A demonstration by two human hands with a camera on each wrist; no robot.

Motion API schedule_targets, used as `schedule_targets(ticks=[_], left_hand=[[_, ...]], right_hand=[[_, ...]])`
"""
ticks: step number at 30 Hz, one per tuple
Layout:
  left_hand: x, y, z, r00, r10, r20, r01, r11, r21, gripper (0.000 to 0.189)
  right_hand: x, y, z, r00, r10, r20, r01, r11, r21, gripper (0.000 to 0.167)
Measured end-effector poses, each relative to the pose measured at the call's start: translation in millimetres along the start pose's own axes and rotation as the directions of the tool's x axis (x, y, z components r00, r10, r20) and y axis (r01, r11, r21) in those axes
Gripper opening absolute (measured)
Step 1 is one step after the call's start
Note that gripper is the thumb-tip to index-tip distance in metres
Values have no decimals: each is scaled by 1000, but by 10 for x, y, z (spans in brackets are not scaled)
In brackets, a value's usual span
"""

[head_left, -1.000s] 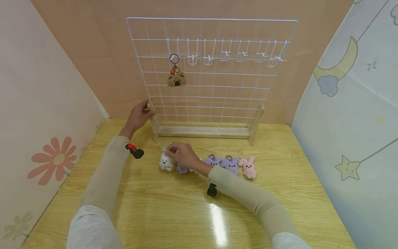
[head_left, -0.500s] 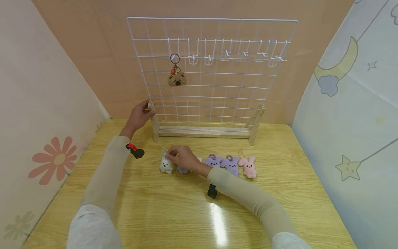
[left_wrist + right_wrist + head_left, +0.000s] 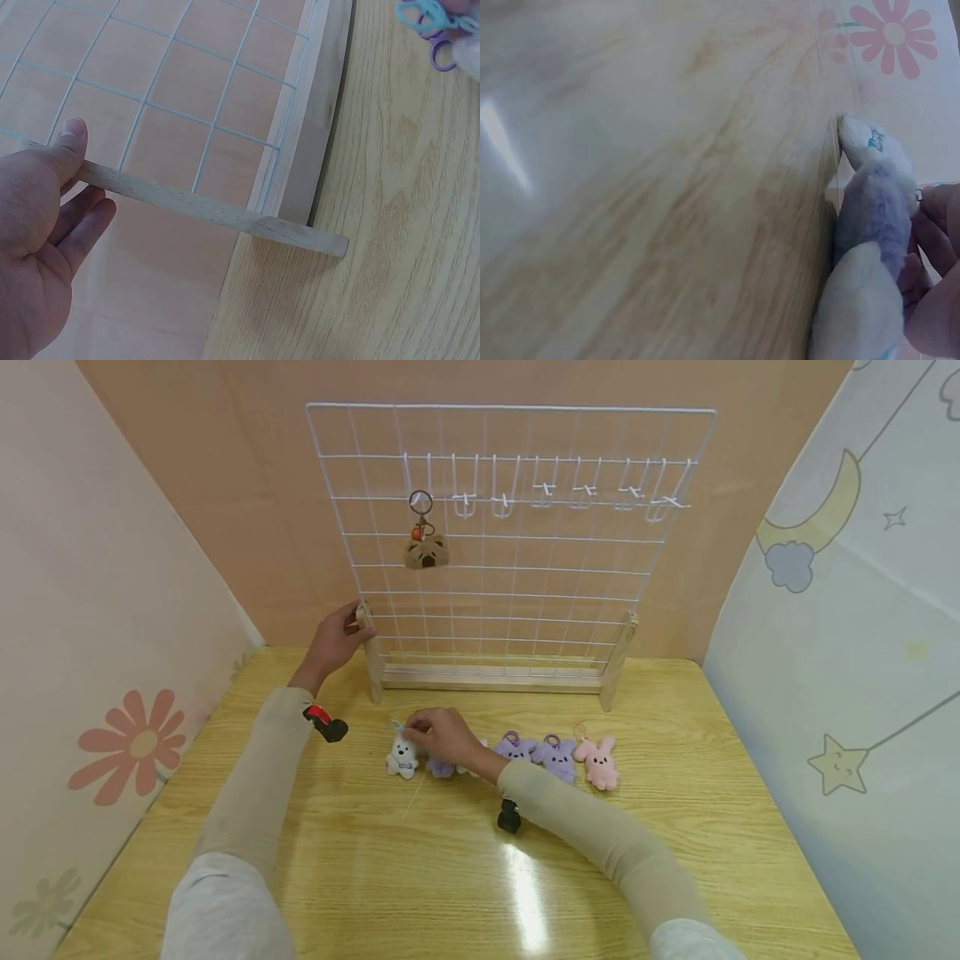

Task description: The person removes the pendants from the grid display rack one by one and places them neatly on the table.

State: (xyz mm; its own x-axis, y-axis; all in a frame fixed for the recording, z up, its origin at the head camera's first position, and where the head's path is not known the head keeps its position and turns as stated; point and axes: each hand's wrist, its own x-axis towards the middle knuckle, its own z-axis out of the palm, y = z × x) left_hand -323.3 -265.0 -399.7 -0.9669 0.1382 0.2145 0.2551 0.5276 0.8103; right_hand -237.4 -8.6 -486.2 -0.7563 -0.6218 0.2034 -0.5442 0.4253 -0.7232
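Observation:
My left hand (image 3: 335, 639) holds the left wooden post (image 3: 202, 210) of a white wire grid rack (image 3: 498, 552), the thumb in front and the other fingers behind. At the left end of a row of plush keychains, my right hand (image 3: 447, 737) pinches the top of a white plush dog keychain (image 3: 403, 758), near its light blue loop (image 3: 397, 725). The dog stays at table level. Beside it, a purple plush keychain (image 3: 874, 214) and another white plush keychain (image 3: 859, 307) lie partly hidden under the right hand in the head view.
Several white hooks (image 3: 544, 493) line the grid's upper part. From the leftmost one hangs a brown bear-head keychain (image 3: 427, 552). Two purple plush keychains (image 3: 558, 760) and a pink bunny keychain (image 3: 599, 764) continue the row rightward. Patterned walls (image 3: 862, 635) flank the wooden table (image 3: 405, 877).
The white dog keychain has shifted slightly right and turned, its face and front showing more. Its blue loop has lowered a little. The right hand has barely moved; the left hand stays on the post.

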Motion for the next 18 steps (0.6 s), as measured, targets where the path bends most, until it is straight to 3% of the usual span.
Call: schedule_targets(ticks=[18], left_hand=[[-30, 25, -3, 1000, -23, 4, 23, 1000, 2, 67]], right_hand=[[49, 59, 5, 1000, 26, 18, -24, 996, -84, 16]])
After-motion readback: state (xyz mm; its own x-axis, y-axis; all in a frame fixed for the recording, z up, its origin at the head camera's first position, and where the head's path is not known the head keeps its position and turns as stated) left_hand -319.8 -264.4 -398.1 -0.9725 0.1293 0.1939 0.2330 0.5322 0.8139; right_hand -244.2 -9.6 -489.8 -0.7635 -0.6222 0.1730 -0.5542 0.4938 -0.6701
